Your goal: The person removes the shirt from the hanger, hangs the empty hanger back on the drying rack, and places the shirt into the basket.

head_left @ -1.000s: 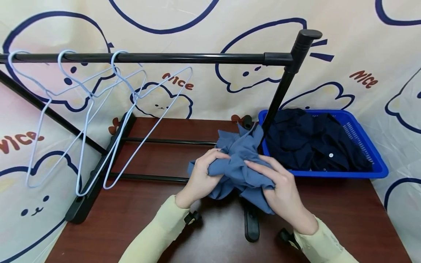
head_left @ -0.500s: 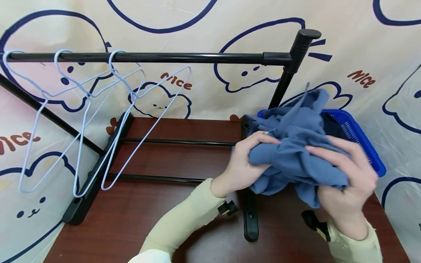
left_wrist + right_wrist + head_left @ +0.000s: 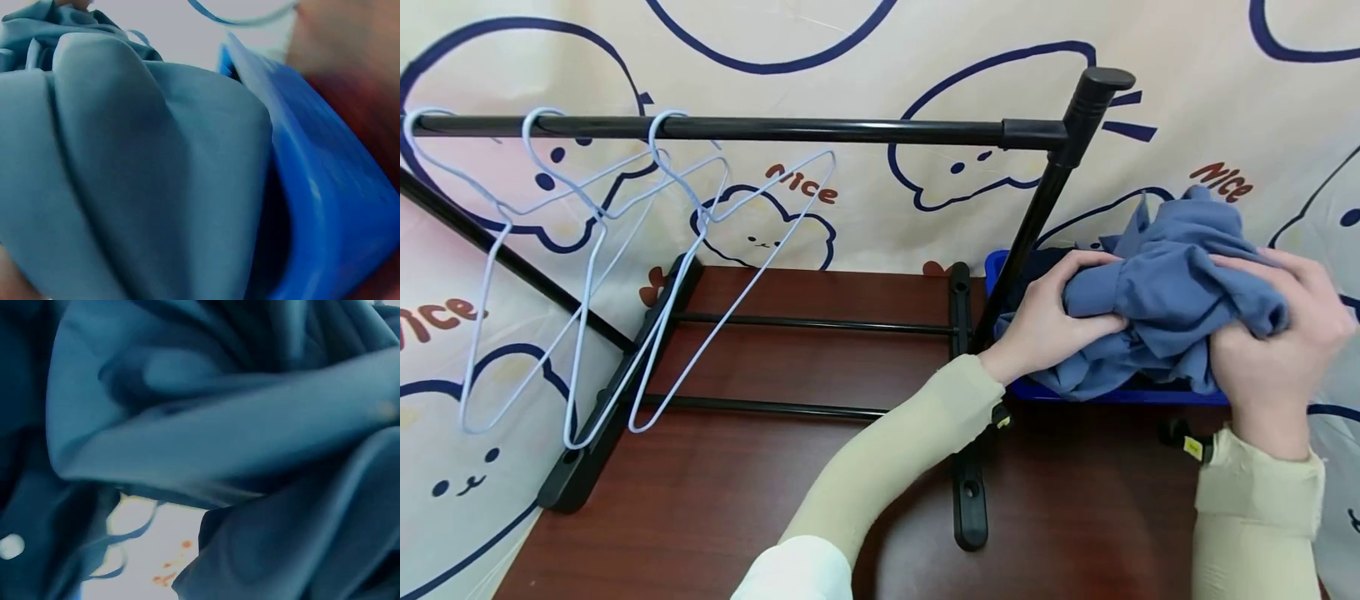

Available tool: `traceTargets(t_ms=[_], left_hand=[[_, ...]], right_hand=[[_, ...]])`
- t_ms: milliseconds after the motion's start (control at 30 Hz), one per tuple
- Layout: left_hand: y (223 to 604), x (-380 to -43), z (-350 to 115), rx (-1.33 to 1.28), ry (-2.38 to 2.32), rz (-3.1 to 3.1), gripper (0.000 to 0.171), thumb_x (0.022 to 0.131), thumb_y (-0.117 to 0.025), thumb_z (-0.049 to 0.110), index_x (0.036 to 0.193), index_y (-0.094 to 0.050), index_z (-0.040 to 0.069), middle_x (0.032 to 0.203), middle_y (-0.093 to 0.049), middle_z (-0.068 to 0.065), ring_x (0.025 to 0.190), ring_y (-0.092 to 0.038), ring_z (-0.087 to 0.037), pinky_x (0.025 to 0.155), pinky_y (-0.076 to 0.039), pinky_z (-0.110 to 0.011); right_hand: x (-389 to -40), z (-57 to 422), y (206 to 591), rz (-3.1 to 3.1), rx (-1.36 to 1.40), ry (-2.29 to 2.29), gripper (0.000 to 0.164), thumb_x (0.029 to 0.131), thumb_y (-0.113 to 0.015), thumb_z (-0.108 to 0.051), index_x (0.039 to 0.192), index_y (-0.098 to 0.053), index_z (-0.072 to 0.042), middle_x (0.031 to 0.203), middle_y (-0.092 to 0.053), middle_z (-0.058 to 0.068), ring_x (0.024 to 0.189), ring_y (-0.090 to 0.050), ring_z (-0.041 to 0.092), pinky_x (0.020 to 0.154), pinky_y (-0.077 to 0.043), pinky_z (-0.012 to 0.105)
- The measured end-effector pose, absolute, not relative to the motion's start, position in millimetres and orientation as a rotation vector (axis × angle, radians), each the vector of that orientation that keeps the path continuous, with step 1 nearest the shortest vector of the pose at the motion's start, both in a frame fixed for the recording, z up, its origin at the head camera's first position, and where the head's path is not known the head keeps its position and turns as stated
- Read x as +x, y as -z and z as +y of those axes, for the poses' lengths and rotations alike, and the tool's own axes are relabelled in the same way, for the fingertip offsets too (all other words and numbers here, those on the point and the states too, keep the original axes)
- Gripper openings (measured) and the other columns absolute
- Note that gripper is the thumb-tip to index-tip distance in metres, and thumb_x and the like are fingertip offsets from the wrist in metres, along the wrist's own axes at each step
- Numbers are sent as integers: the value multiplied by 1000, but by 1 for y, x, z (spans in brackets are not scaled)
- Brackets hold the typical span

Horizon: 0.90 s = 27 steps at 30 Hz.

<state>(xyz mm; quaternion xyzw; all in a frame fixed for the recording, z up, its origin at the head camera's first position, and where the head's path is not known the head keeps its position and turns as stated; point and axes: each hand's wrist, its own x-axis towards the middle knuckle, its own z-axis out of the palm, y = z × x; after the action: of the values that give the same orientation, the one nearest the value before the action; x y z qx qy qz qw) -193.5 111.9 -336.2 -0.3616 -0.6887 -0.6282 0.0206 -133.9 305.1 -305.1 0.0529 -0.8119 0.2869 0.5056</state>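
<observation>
A crumpled blue-grey cloth garment [image 3: 1172, 287] is bunched up over the blue plastic basket [image 3: 312, 200]. My left hand [image 3: 1052, 312] grips its left side, with thumb and fingers pinching a fold. On the other side my right hand [image 3: 1277, 350] holds the bundle, fingers over the top and thumb beneath. The cloth fills most of both wrist views. Beneath it lies a dark navy garment [image 3: 37, 509] with a white button [image 3: 11, 546], mostly hidden in the head view.
A black clothes rack's rail [image 3: 850, 130] crosses the back, with several pale blue hangers [image 3: 700, 225] at its left. The rack's right post [image 3: 1037, 217] stands close beside the basket. Its foot bar [image 3: 970, 500] lies on the brown table [image 3: 737, 500]. A patterned curtain hangs behind.
Both hands have carried the blue-grey garment to the right, from in front of the rack's right post to over the basket. The hangers have barely moved.
</observation>
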Motion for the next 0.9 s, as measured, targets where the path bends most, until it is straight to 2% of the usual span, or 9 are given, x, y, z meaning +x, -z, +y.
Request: traceTargets(t_ms=[100, 200, 300, 400, 500, 567, 700, 800, 900], left_hand=[[361, -214, 125, -1002, 1727, -2311, 63, 79, -75, 26, 134, -43, 27, 132, -43, 12, 114, -38, 4, 95, -30, -18], [377, -224, 130, -852, 1416, -2545, 73, 77, -72, 47, 140, -37, 35, 142, -31, 9, 125, -28, -4, 100, -29, -29], [390, -225, 132, -755, 1174, -2742, 85, 73, -65, 65, 144, -24, 44, 151, -14, 6, 133, -18, -14, 100, -30, -41], [396, -221, 132, -746, 1039, -2810, 92, 72, -59, 72, 146, -9, 48, 154, 1, 4, 136, -15, -18, 98, -33, -48], [395, -213, 130, -799, 923, -2789, 96, 74, -54, 73, 145, 6, 48, 154, 15, 3, 137, -11, -20, 99, -32, -49], [392, -207, 127, -862, 839, -2759, 95, 77, -52, 72, 144, 12, 48, 151, 24, 4, 138, -6, -22, 101, -27, -50], [392, -198, 119, -1024, 578, -2687, 91, 82, -45, 71, 145, 13, 42, 148, 33, 4, 139, 11, -27, 105, -14, -54], [396, -197, 115, -1095, 357, -2631, 90, 82, -39, 74, 147, 11, 37, 149, 30, 4, 137, 21, -26, 106, -2, -56], [403, -201, 115, -1100, 216, -2618, 91, 80, -34, 77, 149, 8, 34, 152, 23, 4, 137, 20, -25, 106, 3, -54]], right_hand=[[-154, 324, 325, -2068, 158, -675, 30, 83, -49, -11, 98, -75, -8, 110, -65, 10, 102, -56, 35, 94, -39, 35], [-169, 340, 347, -2224, 157, -710, 39, 77, -49, -3, 104, -74, -13, 119, -62, 9, 107, -52, 39, 94, -36, 46], [-176, 352, 367, -2397, 128, -741, 50, 73, -48, 5, 112, -71, -16, 127, -56, 12, 113, -48, 43, 92, -34, 56], [-175, 360, 377, -2570, 93, -746, 60, 73, -47, 8, 125, -63, -18, 137, -46, 16, 123, -40, 43, 89, -32, 57], [-169, 366, 376, -2717, 100, -751, 60, 79, -56, -2, 136, -52, -17, 146, -31, 21, 131, -23, 47, 95, -24, 60], [-162, 368, 368, -2812, 114, -769, 66, 82, -64, -14, 143, -41, -18, 151, -16, 22, 134, -5, 49, 100, -8, 67], [-143, 362, 349, -2930, 74, -767, 86, 83, -69, -37, 151, -19, -21, 154, 9, 15, 131, 25, 43, 91, 9, 73], [-135, 352, 341, -2923, 38, -848, 85, 87, -64, -39, 151, -9, -29, 153, 17, 6, 129, 32, 36, 85, 12, 74], [-138, 346, 349, -2905, 59, -913, 72, 93, -54, -38, 150, -10, -34, 153, 18, 6, 128, 32, 38, 87, 14, 72]])
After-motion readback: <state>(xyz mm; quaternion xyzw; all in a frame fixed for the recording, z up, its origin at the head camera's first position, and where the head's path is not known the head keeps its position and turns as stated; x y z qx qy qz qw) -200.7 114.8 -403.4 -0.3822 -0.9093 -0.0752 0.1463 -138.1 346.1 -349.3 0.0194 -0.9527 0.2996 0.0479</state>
